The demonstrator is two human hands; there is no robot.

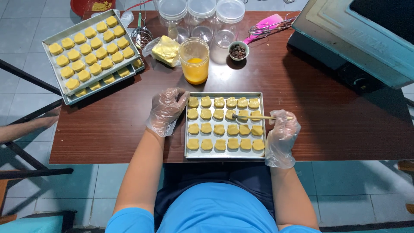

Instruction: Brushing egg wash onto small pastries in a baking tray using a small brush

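The brush (258, 117) lay level across the baking tray (224, 156), long axis left to right, bristle tip pointing away from the right hand (282, 133), whose gloved fingers pinched its handle end. The bristles were too small to make out against the dough pieces (220, 129). The left hand (166, 110) rested loosely open, fingertips touching the tray's rim; a cup of yellow liquid (195, 67) stood beyond them.

I see a home baking kitchen: dark wooden bench (323, 121) on pale tiled floor (26, 34), metal trays of yellow unbaked biscuits (88, 47), wire whisk (141, 35), clear plastic jars (200, 13).
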